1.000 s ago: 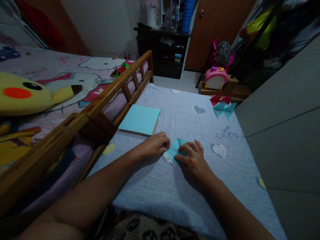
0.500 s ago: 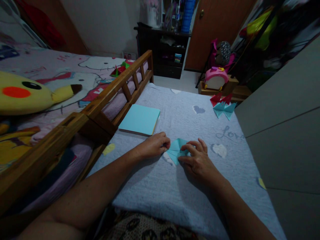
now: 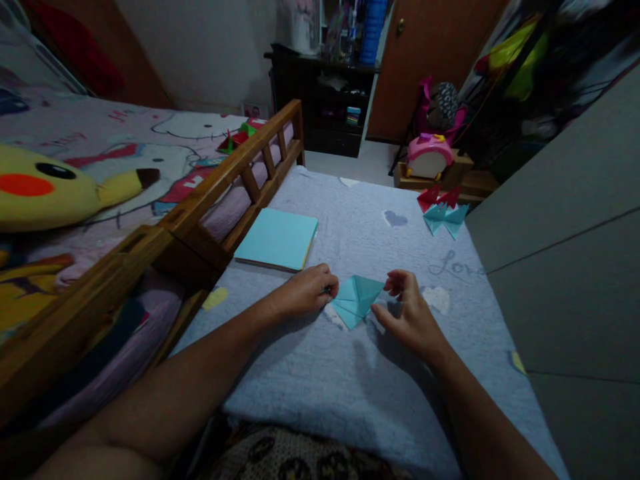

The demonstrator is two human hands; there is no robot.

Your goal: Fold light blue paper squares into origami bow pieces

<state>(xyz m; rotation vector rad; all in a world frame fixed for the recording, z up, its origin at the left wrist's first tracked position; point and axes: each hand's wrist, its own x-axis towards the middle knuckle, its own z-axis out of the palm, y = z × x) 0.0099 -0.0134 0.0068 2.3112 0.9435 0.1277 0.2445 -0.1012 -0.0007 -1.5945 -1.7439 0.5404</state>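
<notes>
A light-blue sheet of origami paper, folded with creases across it, lies on the bed between my two hands. My left hand is closed on its left corner, the fingertips pinching the edge. At the paper's right side, my right hand has its thumb and fingers apart. Its thumb tip is beside the lower right edge, and the fingertips are close to the right corner; whether they touch it I cannot tell.
A stack of square blue-topped paper lies by the wooden bed rail. Folded blue paper pieces and red ones stand near the far right edge. A yellow plush toy rests on the neighbouring bed.
My right hand has drawn back to the right from the middle of the paper, and its fingers have spread. More of the folded right part shows. My left hand stays at the left corner.
</notes>
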